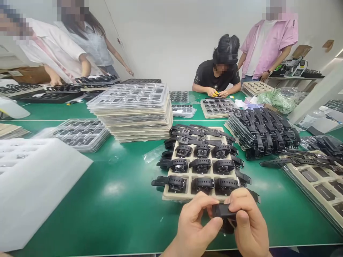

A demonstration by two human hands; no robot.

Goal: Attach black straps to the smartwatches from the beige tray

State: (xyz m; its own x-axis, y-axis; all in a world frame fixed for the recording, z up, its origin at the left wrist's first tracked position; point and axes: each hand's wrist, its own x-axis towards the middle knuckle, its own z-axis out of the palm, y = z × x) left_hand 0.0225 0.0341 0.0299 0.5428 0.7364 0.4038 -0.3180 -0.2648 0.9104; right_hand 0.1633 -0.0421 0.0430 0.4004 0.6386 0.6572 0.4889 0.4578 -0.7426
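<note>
Between my two hands, just above the table's front edge, is a black smartwatch [224,210] with a dark strap. My left hand [197,223] pinches it from the left with thumb and fingers. On the other side my right hand [249,219] is closed on it, the thumb bent against its edge. The lower part of the watch is partly hidden by my fingers. Right behind my hands lies a beige tray [167,194] with several black watches [201,165] in its compartments, their straps sticking out over the sides.
A tall stack of trays [134,114] stands left of centre. At the right are a pile of black watches [264,130] and another tray [297,175]. A white foam block [53,185] fills the left front. A co-worker in black [217,76] sits opposite; other people stand behind.
</note>
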